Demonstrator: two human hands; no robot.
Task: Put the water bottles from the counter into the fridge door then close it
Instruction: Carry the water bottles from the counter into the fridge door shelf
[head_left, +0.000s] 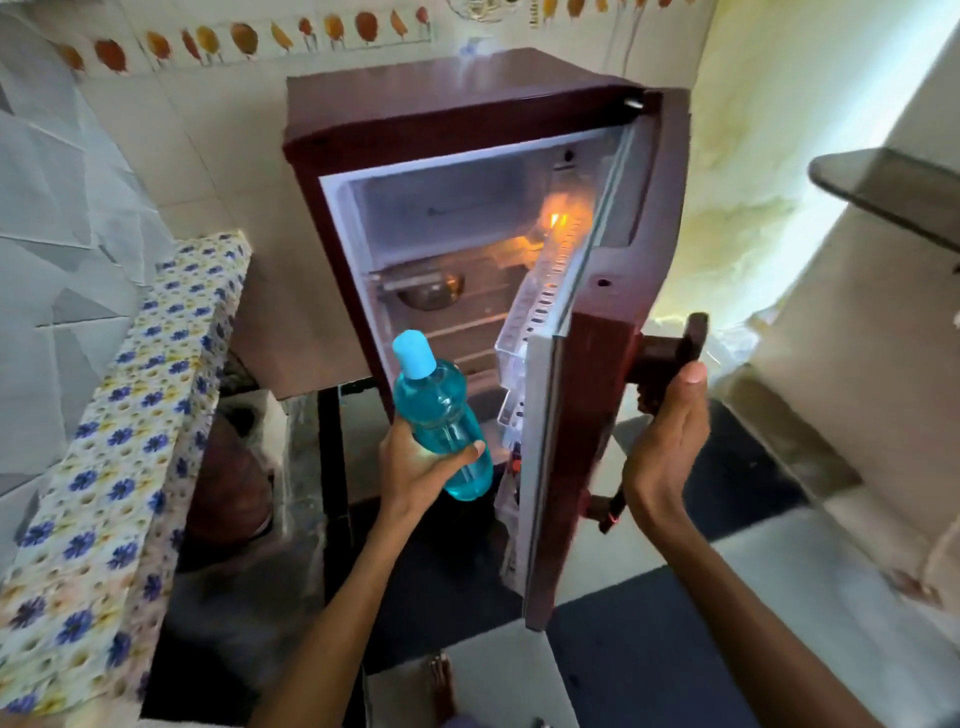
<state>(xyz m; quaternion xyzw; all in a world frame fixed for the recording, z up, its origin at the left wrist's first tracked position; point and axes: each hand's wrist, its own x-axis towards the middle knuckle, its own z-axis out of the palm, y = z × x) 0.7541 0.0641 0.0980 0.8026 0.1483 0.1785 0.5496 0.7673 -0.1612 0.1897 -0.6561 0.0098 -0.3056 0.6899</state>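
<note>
- While the fridge (415, 135) stood open with its lamp lit, the left hand (415, 462) was wrapped around the lower half of a blue water bottle (441, 415), fingers curled over its front and the thumb hidden behind; the bottle was in the air, tilted with its cap (414, 354) leaning up and to the left, just in front of the open cabinet and beside the inner face of the door (540, 467).
- The right hand (667, 447) lay against the outer side of the door below the dark handle (670, 353), fingers straight and together, fingertips (693, 374) touching the handle's underside (more a steadying press than a firm grip, as far as could be told).
- The step in hand looked like the loading of this bottle: the door was held open and the bottle was near the clear door racks (524, 332), but not yet in any of them.
- Whether the bottom door shelf already held anything could not be made out; that part was dark and seen edge-on.
- The next move would have called for standing the bottle upright and lowering it base first behind the rail of a rack tall enough to take it, with the right hand keeping the door from swinging.
- The flowered counter (119, 467) along the left edge showed no bottles in the part that was visible, so how many remained could not be judged; the closing was not yet due.
</note>
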